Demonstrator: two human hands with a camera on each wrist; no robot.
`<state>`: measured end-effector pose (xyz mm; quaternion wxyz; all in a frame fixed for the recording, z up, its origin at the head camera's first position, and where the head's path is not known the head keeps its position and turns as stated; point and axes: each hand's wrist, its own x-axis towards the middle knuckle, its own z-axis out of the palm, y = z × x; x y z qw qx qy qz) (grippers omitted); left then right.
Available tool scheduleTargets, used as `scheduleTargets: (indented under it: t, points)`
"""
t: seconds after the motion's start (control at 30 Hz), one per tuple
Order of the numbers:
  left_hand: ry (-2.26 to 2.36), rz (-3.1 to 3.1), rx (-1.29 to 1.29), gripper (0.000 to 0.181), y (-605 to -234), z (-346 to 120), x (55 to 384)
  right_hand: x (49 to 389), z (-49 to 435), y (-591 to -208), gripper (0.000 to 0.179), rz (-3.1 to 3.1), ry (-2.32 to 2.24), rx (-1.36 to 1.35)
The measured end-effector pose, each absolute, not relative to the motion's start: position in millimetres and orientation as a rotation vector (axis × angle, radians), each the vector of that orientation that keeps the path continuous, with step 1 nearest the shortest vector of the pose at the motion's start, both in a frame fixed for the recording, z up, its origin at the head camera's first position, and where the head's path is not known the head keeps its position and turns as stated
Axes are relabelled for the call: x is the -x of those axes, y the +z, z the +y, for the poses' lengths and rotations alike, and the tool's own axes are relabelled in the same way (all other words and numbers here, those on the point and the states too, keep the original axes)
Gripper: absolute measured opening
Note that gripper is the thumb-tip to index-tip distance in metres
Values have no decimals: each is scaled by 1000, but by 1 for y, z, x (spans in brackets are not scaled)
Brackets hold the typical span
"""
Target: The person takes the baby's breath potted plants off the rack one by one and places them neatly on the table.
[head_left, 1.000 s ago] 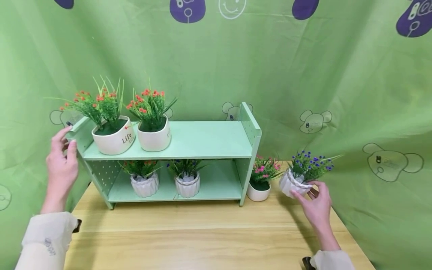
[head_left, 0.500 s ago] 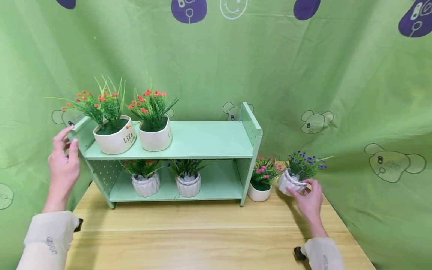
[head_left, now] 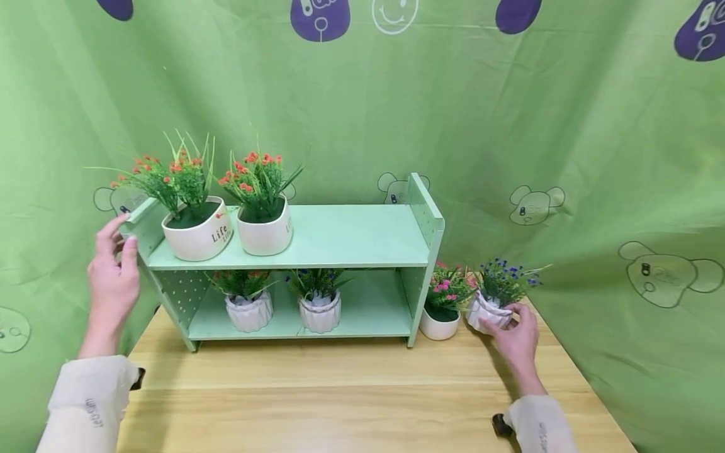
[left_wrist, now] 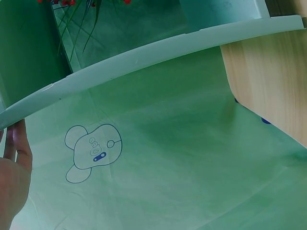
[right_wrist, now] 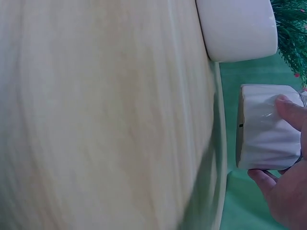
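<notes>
In the head view, my right hand [head_left: 517,340] holds a white ridged flowerpot [head_left: 487,313] with small blue-purple flowers, thumb on its front and fingers behind. The pot is slightly tilted; in the right wrist view its base [right_wrist: 241,127] shows apart from the tabletop. Just left of it stands a smooth white pot [head_left: 439,327] with pink flowers, beside a mint-green two-tier shelf [head_left: 362,236]. My left hand [head_left: 113,280] grips the upper front corner of the shelf's left side panel. In the left wrist view, its fingers [left_wrist: 21,143] touch the panel's outer side.
Two white oval pots [head_left: 198,242] with red-orange flowers stand on the top tier's left half. Below, two ridged pots [head_left: 249,314] sit on the lower tier. The wooden table [head_left: 340,396] has its right edge near my right hand. A green curtain [head_left: 481,126] hangs behind.
My right hand has moved left and slightly down with the blue-flowered pot, closer to the pink-flowered one, and the pot tilts less. My left hand keeps its place on the shelf.
</notes>
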<state>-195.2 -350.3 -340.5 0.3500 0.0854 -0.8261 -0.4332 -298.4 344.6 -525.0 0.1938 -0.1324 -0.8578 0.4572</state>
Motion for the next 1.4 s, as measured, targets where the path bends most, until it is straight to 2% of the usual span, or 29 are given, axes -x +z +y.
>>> scheduleTargets:
  t: [0.5,1.4]
  points:
    - [-1107,-2135,-206,45,-344,-352,196,307,345,-545,69,-2375,1316,419]
    - [-1076,-2132,-194,45,-342,-350,194,303,347,-544,73,-2414,1365,316]
